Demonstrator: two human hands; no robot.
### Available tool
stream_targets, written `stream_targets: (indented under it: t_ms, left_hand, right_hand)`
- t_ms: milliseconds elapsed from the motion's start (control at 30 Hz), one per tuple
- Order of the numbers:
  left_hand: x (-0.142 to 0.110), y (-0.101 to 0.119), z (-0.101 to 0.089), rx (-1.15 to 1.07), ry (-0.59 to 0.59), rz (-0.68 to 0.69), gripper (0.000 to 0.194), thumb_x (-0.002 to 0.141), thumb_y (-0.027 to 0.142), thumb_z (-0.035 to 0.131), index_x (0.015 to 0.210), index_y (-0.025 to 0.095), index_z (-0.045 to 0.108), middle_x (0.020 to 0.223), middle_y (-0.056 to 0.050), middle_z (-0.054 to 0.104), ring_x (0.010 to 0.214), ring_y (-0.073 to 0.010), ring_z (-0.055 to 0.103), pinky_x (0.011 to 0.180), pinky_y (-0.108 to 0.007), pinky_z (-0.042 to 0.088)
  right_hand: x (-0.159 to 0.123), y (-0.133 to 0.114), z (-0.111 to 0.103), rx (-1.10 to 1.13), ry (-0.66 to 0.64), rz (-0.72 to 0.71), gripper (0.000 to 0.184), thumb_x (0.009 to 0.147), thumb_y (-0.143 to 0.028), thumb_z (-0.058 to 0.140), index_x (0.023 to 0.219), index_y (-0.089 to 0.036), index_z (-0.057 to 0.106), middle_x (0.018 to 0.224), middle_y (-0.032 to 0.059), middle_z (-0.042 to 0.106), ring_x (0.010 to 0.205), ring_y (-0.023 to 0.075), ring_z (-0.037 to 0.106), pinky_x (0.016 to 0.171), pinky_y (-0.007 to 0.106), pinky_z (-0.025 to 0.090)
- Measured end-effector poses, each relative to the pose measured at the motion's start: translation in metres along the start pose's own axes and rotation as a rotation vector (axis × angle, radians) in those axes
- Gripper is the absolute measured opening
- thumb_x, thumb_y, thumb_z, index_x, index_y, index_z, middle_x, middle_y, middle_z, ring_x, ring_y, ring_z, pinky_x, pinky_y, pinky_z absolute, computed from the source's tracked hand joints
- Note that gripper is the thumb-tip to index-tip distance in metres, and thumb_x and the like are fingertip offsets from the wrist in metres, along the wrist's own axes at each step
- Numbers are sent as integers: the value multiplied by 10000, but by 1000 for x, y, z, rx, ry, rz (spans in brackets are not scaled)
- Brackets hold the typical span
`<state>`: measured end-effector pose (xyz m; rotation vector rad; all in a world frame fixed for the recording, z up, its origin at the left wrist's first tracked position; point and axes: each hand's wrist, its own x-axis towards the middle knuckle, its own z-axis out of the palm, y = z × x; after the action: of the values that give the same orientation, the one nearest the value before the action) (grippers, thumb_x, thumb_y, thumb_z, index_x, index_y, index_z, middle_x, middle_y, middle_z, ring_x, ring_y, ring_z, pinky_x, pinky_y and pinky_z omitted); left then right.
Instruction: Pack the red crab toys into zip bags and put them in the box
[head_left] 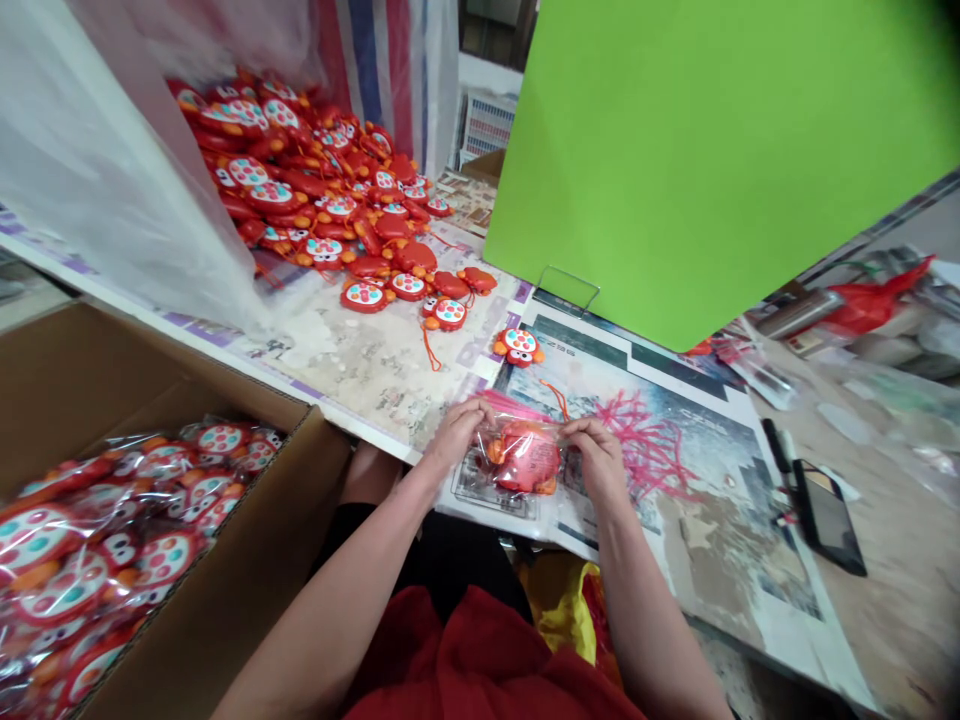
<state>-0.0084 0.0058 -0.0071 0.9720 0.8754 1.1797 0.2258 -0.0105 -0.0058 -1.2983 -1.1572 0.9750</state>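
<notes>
Both my hands pinch a clear plastic bag (523, 443) that holds a red crab-shaped toy (527, 458), lying at the table's near edge. My left hand (459, 430) grips the bag's left side with curled fingers. On the right side, my right hand (596, 450) grips it the same way. Under the bag lies a stack of flat clear bags (487, 487). A single loose crab toy (519, 346) with an orange cord sits just beyond the bag.
A big heap of red crab toys (315, 170) fills the table's far left. A cardboard box (247, 560) at my left holds several bagged toys. A green board (712, 150) stands at the back right. A black phone (829, 515) lies to the right.
</notes>
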Motion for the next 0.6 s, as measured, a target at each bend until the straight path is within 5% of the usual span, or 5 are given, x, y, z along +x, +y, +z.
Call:
stream_targets:
  t_ms: [100,233,367,600]
  left_hand:
    - [0,-1,2,-18,7,17,174,783,332,625,751,161,613,750,0,615,710,-131,591,658,-230,479]
    - [0,0,6,-77,-11,-8,372,760,308,715,1102,186,635,878,-15,698,781,-154,650,736,-259,507]
    - [-1,0,7,-98,-3,-11,338,774,295,712,1087,173,670,938,-38,721,842,-166,674,780,-267,519]
    - [-3,1,7,-82,-22,-10,416,792,274,701,1193,172,665,998,-52,737,861,-164,682,791,-261,525]
  right_hand:
    - [0,1,1,-14,-23,-5,102,796,-332,606,794,-248,663,740,-3,691,710,163,630,679,286,470]
    - [1,4,2,-65,-118,-15,246,778,-399,692,974,-264,628,754,-6,694,722,182,637,706,319,487]
    - [1,6,2,-92,-122,-42,258,791,-441,691,963,-256,633,792,0,688,755,184,635,733,326,490]
    - [-1,1,3,-48,-101,-24,535,791,-477,730,1260,-251,605,770,-16,644,718,162,606,709,311,484]
